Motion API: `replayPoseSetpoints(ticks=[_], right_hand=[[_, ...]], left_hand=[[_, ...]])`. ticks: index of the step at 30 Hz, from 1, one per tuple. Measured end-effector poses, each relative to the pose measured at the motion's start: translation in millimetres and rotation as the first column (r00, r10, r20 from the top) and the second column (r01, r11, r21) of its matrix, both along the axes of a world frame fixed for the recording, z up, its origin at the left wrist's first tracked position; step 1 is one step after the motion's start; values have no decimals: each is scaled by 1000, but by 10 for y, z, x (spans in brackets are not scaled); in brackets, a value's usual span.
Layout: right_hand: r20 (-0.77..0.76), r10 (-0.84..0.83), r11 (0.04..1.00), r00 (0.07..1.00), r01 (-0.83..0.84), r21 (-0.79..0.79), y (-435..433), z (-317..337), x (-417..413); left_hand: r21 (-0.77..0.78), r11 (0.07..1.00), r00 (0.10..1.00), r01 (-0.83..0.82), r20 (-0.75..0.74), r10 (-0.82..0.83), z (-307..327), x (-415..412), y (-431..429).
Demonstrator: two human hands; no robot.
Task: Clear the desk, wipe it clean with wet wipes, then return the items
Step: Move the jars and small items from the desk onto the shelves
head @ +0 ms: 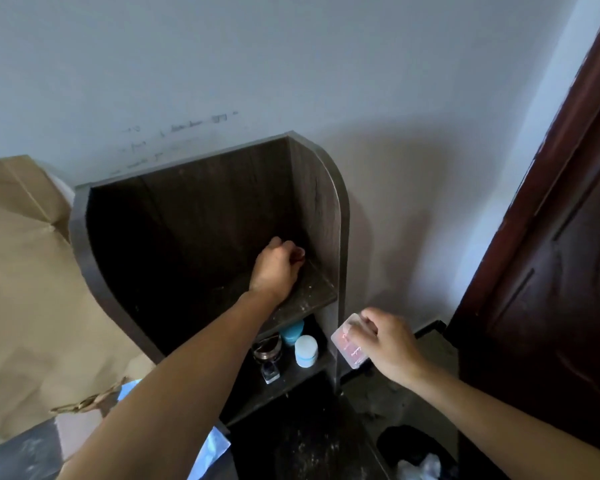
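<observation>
1. Desk unit: dark wood-grain laminate, tall side panels with rounded top corners, flat back board, set against a pale painted wall bearing faint pencil scribbles.
2. Top shelf: matte dark board, speckled with pale dust and smears.
3. Left hand: reaching into the far right corner of the top shelf, fingers curled shut; what they pinch, if anything, is hidden.
4. Right hand: hovering just right of the unit, fingers closed around a small clear plastic case, flat and rectangular, with reddish print.
5. Lower shelf, near side: a white round jar with a blue band, a teal rounded object behind it, a dark glossy bottle with a square base to the left.
6. Left: creased brown paper, a twisted paper handle, blue plastic film at the near edge.
7. Right: dark reddish panelled door.
8. Near right floor: black bin with crumpled white plastic inside.
</observation>
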State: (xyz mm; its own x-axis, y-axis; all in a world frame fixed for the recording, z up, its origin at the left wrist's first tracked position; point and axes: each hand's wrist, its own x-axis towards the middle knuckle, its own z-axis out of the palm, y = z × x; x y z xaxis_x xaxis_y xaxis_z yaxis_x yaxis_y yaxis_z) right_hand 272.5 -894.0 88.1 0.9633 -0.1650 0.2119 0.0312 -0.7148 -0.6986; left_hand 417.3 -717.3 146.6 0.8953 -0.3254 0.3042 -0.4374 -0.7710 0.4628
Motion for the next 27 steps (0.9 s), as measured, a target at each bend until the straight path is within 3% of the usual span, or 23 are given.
replayPoseSetpoints(ticks=[8,11,16,20,23,27], right_hand=[[174,187,982,967,-181,-48,431,466,81],[159,180,983,971,-173,-60,700,576,297],[-3,17,931,1000,-17,-364,889,633,598],[102,-7,798,995,67,-599,966,610,493],[183,82,740,980,63,-669,1016,525,381],[66,113,678,991,-29,-734,1017,410,395]], left_hand=[[-48,992,990,-115,78,118,-71,-325,369],[-67,984,981,-167,86,172,-107,-510,583],[-38,986,978,-164,127,168,-206,-821,862],[-7,991,976,-135,172,134,-299,-945,982],[-6,994,975,-106,196,105,-336,-952,1045],[38,997,974,-74,217,64,-330,-952,1075]])
